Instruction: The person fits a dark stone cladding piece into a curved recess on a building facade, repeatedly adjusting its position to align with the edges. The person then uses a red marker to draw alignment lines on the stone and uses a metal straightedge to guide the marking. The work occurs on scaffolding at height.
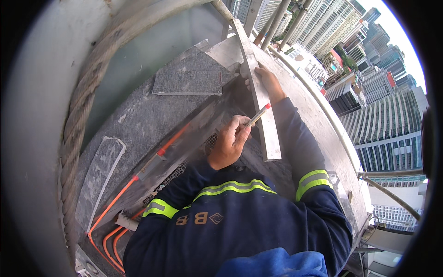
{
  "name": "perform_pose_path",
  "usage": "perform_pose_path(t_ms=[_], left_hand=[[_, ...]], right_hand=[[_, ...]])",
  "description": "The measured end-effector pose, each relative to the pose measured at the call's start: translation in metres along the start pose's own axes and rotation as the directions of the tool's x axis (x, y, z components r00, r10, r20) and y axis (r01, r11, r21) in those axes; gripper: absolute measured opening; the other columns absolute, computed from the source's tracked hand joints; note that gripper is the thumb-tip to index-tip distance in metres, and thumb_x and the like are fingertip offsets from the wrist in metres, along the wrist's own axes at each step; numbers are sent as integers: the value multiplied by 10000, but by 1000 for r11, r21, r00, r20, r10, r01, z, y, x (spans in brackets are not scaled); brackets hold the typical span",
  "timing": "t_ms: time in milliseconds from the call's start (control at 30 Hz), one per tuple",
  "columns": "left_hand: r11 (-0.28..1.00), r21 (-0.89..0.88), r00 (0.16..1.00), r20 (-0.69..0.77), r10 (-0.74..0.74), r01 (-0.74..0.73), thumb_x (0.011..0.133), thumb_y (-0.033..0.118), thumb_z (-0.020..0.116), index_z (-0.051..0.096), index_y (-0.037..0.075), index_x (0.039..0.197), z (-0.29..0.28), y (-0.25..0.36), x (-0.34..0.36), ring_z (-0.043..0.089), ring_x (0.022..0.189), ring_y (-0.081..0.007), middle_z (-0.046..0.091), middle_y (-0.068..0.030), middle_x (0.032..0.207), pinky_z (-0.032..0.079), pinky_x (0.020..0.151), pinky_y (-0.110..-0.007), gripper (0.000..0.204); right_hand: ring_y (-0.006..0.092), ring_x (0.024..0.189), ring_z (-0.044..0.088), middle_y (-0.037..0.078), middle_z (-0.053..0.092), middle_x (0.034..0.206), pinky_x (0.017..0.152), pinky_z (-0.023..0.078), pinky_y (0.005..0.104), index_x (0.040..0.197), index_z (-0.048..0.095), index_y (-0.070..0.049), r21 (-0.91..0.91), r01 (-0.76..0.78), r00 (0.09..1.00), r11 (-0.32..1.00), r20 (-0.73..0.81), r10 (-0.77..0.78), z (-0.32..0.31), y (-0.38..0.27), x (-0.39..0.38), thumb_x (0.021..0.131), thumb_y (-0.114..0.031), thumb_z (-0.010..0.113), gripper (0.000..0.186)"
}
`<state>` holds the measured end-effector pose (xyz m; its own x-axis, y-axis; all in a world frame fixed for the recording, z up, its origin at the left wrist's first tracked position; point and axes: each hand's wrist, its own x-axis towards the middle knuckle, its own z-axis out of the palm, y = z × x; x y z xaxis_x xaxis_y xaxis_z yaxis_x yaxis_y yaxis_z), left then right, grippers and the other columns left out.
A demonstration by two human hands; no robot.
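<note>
My left hand [229, 142] is closed around a slim marker [257, 115] with a red end, which points up and to the right. The red end lies over a long pale rectangular metal bar [265, 122]; I cannot tell whether they touch. Farther up, my right hand [269, 83] grips that bar, the thumb on its near face and fingertips showing past its left edge. The bar slants from the top middle down toward my chest, its squared lower end just right of my left hand.
Grey stone slabs [188, 83] and a cut strip [104, 177] lie at left. Orange conduit [110, 207] runs along a recess beside my left arm. A thick twisted rope [80, 111] hangs at far left. Railing pipes [318, 94] edge the ledge at right, with tall buildings beyond.
</note>
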<state>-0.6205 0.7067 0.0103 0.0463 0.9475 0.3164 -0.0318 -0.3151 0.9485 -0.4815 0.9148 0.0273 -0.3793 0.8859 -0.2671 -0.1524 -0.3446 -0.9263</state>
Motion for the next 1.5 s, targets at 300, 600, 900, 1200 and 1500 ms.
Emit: perform_pose_path(t_ms=[300,600,900,1200,1500], left_hand=[[940,-286,977,-53,-206,183,1050,184,511,529,4,1214,17,-1,-20,569,747,-64,602,-16,892,471,673,-230,244],[825,-413,912,39,-408,387,1041,169,522,541,18,1180,3,4,-23,538,723,-38,587,6,841,437,625,-200,207],[638,-609,857,148,-493,472,1033,177,526,540,19,1161,-2,3,-21,552,724,-51,565,10,841,430,610,-202,203],[710,-530,864,90,-496,463,1030,210,535,559,22,1140,-9,-7,-29,546,695,-61,570,3,777,431,619,-206,219],[894,-300,928,-64,-367,333,1038,252,544,560,15,1215,-16,3,-14,508,685,-53,592,-17,787,414,636,-198,296]], right_hand=[[252,646,682,185,667,925,564,583,364,1602,89,-139,-114,14,994,993,-102,-26,17,24,-22,1026,-149,356,635],[247,697,668,177,651,989,598,566,377,1608,116,-184,-157,31,992,987,-115,-50,25,31,-22,1029,-155,354,626],[234,721,671,157,638,963,626,579,372,1564,244,-104,-45,40,998,998,-40,-42,15,31,-27,1013,-153,418,581],[170,647,690,117,691,893,504,560,290,1488,385,8,-572,44,997,819,-30,-74,5,-3,-46,986,-264,581,604],[316,842,726,255,722,962,766,564,381,1272,568,116,-809,351,874,472,102,-475,-22,-15,-38,925,-303,661,552]])
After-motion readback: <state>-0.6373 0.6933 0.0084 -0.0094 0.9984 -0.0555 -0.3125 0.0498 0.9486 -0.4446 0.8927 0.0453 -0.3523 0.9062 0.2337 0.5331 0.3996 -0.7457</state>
